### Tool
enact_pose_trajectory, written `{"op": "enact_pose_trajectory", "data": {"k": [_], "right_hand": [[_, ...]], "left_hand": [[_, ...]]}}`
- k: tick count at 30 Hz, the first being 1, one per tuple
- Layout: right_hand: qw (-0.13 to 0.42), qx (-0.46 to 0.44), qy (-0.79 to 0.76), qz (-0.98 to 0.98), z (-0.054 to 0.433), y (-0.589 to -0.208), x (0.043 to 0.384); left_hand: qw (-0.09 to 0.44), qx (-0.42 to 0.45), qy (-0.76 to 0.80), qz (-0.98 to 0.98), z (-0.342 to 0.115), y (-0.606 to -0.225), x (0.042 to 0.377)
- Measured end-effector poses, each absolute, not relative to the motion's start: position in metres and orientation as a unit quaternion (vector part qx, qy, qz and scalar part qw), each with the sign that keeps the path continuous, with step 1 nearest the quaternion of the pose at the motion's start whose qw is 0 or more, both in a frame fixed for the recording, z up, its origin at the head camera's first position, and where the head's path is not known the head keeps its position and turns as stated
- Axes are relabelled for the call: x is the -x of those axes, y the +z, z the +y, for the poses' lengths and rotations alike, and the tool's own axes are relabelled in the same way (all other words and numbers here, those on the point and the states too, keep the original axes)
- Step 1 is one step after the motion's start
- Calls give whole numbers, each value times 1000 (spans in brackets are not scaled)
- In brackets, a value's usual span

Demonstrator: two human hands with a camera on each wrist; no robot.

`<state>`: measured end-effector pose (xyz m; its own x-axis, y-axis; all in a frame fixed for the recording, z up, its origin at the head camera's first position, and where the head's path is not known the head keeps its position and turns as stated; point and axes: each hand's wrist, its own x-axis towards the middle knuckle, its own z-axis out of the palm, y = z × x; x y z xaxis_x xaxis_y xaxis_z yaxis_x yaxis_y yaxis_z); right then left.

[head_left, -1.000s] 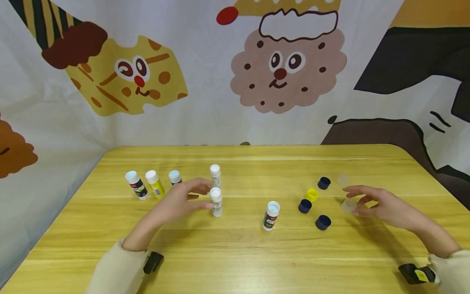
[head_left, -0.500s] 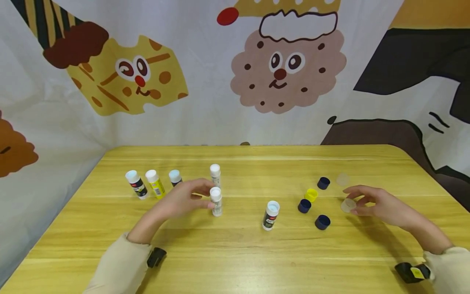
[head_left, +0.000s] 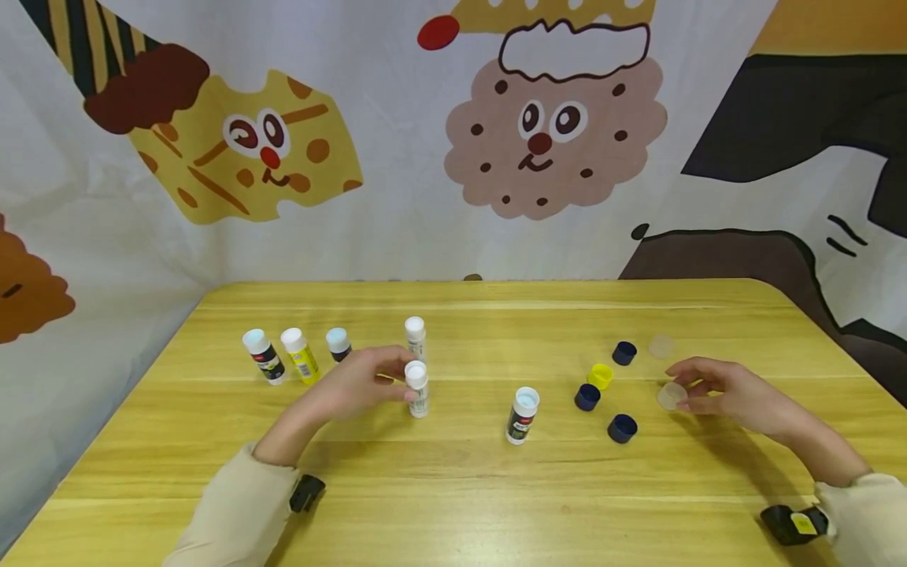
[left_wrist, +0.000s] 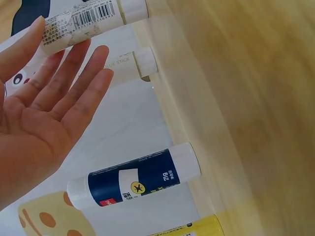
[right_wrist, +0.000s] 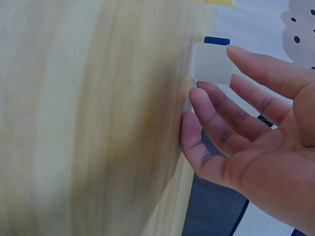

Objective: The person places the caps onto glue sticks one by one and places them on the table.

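Note:
My left hand (head_left: 357, 383) holds an upright white glue stick (head_left: 419, 395) without a cap, thumb and fingertips at its sides, its base on the table. In the left wrist view a barcode marks this glue stick (left_wrist: 93, 22). A second white glue stick (head_left: 416, 335) stands just behind it. Off to the right, my right hand (head_left: 733, 394) pinches a translucent cap (head_left: 671, 396) that rests on the table. The ribbed side of the cap (right_wrist: 211, 64) shows in the right wrist view, thumb at its edge and fingers partly hidden behind.
Left of centre stand two dark-labelled glue sticks (head_left: 264, 358) and a yellow glue stick (head_left: 301, 358). Another dark-labelled glue stick (head_left: 520, 421) stands in the middle. Several dark blue caps (head_left: 623, 428), a yellow cap (head_left: 601, 376) and another translucent cap (head_left: 662, 346) lie rightward. A printed cloth (head_left: 397, 197) hangs behind.
The sleeves and wrists have shifted slightly. Both hands stay at the same glue stick and cap, which have not visibly moved on the table.

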<state>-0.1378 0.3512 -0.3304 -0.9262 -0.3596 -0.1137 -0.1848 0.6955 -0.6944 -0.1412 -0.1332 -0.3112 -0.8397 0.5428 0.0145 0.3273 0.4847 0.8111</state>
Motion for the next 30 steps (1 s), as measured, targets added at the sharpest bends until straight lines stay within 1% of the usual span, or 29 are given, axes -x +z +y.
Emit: {"op": "enact_pose_trajectory", "data": {"k": [15, 30], "right_hand": [[143, 148, -360, 910, 350, -330, 139], [139, 141, -363, 910, 349, -325, 136]], "left_hand": [[127, -247, 431, 859, -132, -309, 140], [116, -245, 427, 863, -130, -308, 139]]}}
